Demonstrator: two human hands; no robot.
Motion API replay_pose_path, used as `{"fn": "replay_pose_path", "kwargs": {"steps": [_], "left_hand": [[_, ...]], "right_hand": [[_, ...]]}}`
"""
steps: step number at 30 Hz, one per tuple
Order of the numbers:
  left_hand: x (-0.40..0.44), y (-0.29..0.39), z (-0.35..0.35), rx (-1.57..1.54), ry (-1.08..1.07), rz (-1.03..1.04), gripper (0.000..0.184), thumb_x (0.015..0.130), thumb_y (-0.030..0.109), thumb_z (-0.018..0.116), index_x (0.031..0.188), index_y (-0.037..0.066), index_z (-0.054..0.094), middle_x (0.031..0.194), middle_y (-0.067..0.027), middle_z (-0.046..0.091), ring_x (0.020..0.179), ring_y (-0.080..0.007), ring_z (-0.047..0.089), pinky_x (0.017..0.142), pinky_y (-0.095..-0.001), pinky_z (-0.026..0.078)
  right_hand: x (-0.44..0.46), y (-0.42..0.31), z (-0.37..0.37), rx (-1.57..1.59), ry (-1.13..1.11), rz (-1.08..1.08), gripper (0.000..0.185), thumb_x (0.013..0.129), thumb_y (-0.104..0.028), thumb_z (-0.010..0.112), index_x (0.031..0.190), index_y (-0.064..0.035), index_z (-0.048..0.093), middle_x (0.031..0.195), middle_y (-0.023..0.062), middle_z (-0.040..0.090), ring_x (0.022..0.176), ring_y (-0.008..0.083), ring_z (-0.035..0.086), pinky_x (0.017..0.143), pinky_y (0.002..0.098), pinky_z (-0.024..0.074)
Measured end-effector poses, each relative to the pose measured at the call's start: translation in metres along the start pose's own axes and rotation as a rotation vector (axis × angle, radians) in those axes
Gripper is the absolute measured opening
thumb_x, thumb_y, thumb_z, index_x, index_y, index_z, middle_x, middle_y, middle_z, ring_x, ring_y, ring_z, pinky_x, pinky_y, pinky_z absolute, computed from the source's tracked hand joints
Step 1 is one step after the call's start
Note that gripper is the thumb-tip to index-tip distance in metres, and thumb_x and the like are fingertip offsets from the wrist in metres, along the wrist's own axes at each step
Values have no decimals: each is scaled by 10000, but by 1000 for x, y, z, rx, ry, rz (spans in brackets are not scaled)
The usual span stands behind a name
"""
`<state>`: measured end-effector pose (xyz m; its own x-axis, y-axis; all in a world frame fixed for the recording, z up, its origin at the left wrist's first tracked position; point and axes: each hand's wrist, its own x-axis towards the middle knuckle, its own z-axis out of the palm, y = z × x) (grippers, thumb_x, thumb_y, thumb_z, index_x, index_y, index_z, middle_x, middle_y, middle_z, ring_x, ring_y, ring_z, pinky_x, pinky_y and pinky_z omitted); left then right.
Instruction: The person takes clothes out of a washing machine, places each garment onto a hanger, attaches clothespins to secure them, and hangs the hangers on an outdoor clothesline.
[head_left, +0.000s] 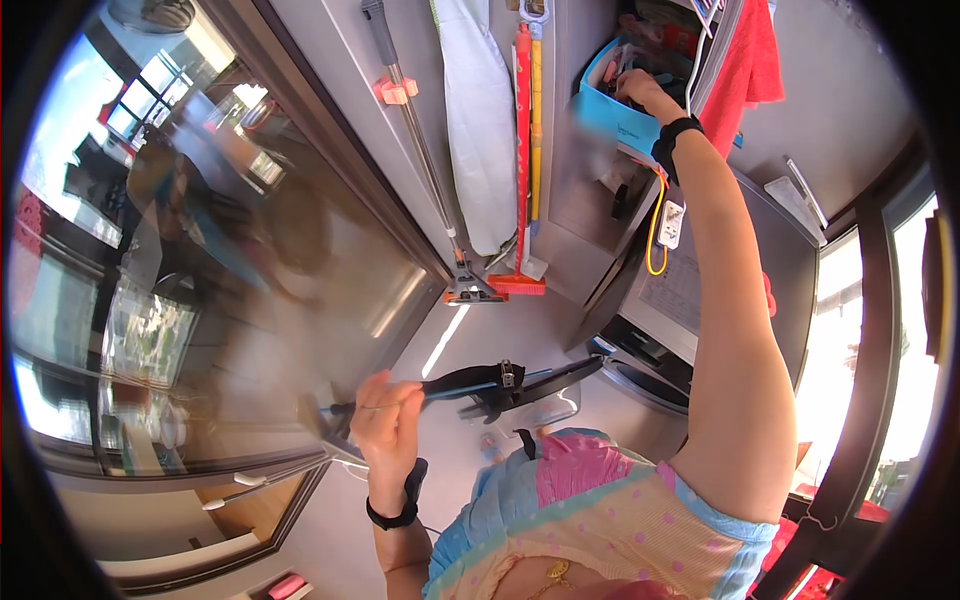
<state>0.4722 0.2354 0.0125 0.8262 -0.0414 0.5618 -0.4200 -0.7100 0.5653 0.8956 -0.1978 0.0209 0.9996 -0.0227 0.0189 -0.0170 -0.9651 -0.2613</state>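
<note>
My left hand (388, 425) is closed around the end of a thin blue clothes hanger, held out low in front of my body. A black cloth item (455, 383) with a metal clip (508, 375) on it lies along the hanger. My right hand (642, 88) reaches up and forward into a light blue box (618, 122) on a shelf. Its fingers are curled down among small mixed items inside, and what they grip is hidden. Both wrists wear black bands.
A mop (410, 110), a covered ironing board (475, 130) and a red broom (522, 150) stand against the wall. Under my right arm is a washing machine (660, 300), with a white power socket (671, 225) hanging nearby. A glass door (300, 250) is at left.
</note>
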Motion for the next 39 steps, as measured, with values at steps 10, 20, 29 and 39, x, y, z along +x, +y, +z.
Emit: {"fn": "replay_pose_path", "kwargs": {"steps": [10,20,29,39], "left_hand": [[-9,0,-3,-41,0,60,72,758,21,663,823,26,632,754,-87,632,710,-284,586,808,-414,475],[-11,8,-18,-66,0,239,141,749,40,673,805,30,545,841,-70,635,765,-281,582,762,-396,464],[-66,4,-48,140,150,207,156,702,68,700,779,36,568,846,-64,630,811,-250,576,761,-375,458],[-166,-14,-160,363,240,137,136,719,119,669,792,43,583,746,-65,585,736,-230,556,687,-340,438]], "right_hand": [[0,3,9,1717,77,-150,169,808,-19,582,972,12,553,891,132,620,737,189,604,639,271,516],[-179,-242,6,1263,-748,-619,196,856,-97,574,1011,16,615,876,42,630,763,90,599,729,194,495],[-349,-391,32,804,-1042,-936,245,814,-115,634,1010,27,596,871,83,644,748,116,600,714,251,491],[-501,-542,54,562,-958,-1283,251,782,0,627,852,-41,389,791,102,606,720,116,580,612,253,476]]}}
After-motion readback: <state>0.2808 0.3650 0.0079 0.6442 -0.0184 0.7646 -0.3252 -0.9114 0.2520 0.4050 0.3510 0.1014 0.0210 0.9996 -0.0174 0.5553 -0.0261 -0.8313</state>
